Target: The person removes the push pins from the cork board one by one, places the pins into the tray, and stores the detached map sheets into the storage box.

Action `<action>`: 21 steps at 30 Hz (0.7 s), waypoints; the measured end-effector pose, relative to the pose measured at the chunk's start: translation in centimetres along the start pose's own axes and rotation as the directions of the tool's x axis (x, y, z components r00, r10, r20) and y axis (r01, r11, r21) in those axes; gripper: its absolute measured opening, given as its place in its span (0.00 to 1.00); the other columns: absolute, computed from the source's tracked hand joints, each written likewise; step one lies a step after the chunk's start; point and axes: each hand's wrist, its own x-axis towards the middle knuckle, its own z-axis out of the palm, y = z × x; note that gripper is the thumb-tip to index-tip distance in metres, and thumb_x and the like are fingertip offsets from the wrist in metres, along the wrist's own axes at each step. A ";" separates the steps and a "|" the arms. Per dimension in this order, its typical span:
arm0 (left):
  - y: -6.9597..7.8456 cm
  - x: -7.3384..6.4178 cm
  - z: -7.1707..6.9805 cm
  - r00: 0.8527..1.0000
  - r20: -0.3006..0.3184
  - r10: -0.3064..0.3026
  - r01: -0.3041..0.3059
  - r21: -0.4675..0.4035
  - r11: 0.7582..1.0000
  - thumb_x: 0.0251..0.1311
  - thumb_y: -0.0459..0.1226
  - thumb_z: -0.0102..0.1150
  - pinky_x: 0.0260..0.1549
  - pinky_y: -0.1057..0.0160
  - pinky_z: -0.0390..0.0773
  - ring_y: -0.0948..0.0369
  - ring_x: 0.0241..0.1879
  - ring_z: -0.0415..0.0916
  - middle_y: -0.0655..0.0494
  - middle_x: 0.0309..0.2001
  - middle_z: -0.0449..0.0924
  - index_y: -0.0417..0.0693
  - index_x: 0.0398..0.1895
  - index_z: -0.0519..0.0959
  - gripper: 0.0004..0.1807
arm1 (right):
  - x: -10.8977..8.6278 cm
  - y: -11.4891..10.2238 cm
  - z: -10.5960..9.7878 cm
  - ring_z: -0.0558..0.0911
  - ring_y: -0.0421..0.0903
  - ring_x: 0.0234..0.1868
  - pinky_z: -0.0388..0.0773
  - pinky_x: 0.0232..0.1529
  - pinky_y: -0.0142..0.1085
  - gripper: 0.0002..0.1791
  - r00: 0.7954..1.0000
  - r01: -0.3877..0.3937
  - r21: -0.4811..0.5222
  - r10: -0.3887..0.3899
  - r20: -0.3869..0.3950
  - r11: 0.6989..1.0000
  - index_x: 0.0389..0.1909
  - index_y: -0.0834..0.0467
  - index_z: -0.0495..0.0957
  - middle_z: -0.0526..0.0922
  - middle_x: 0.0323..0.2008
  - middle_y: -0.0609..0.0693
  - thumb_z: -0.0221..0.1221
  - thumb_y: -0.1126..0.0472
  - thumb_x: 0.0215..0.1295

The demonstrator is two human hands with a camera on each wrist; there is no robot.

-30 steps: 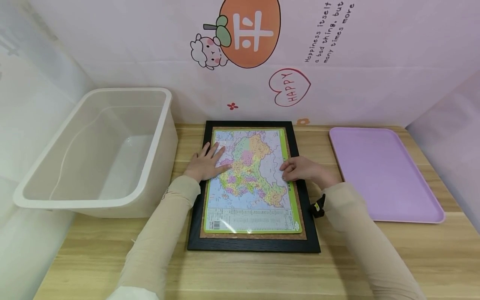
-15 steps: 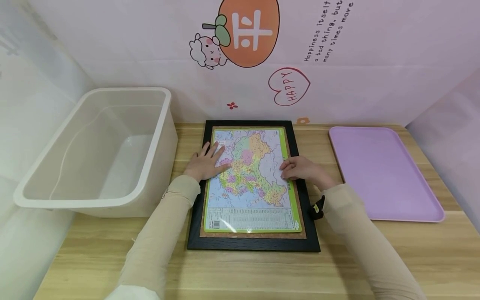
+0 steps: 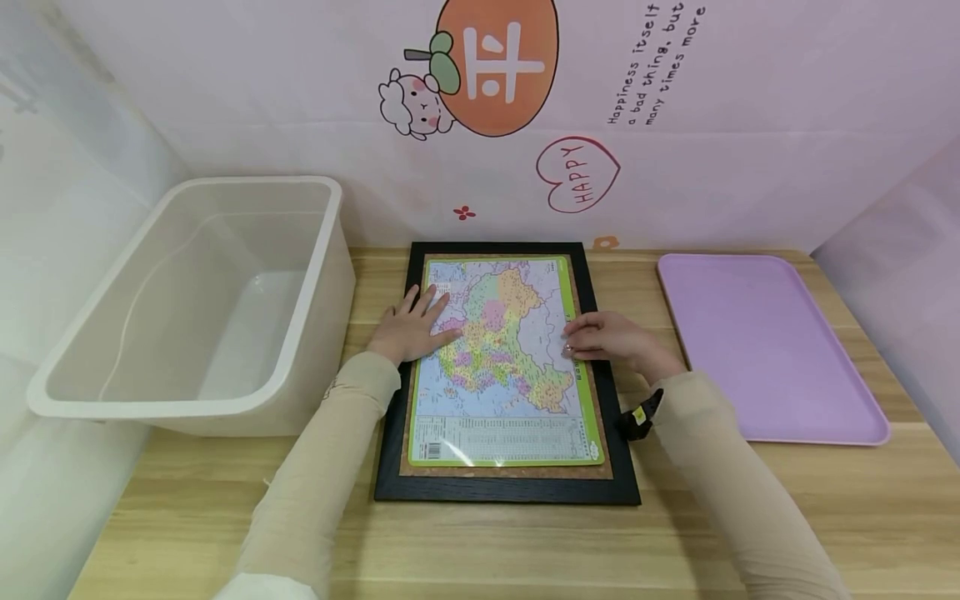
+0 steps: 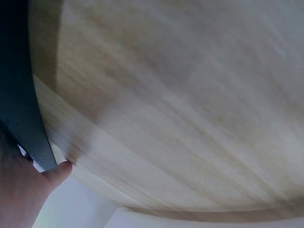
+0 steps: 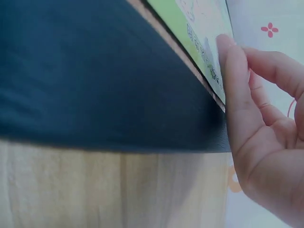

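Note:
A laminated map [image 3: 487,367] with a green border lies on a cork board [image 3: 506,472] inside a black frame [image 3: 517,490]. My left hand [image 3: 411,327] rests flat, fingers spread, over the frame's left side and the map's left edge. In the left wrist view, the thumb of this left hand [image 4: 31,183] lies by the dark frame [image 4: 21,102]. My right hand [image 3: 606,338] is at the map's right edge, fingers bent. Thumb and index fingertips meet in the right wrist view of this right hand [image 5: 261,109]. A small pale glint [image 3: 568,350] shows at these tips; its kind cannot be made out.
A deep white plastic tub [image 3: 300,350] stands left of the frame. A flat lilac tray [image 3: 772,342] lies on the right. The wooden table [image 3: 480,550] ends at a printed pink wall sheet [image 3: 337,92] behind.
My right hand has shifted slightly right and turned, its fingers opening a little so a pale glint shows at the tips. My left hand and the map have stayed still.

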 end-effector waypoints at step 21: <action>-0.3 0.2 0.3 1.000 -0.008 0.006 -0.006 0.000 1.000 0.65 0.68 0.28 0.70 0.34 0.43 0.51 0.77 0.21 0.57 0.78 0.26 0.64 0.76 0.32 0.43 | -0.7 -0.5 -0.8 0.83 0.32 0.42 0.79 0.49 0.25 0.15 0.992 0.124 0.212 -0.121 -0.028 0.969 0.55 0.68 0.64 0.82 0.38 0.38 0.48 0.65 0.72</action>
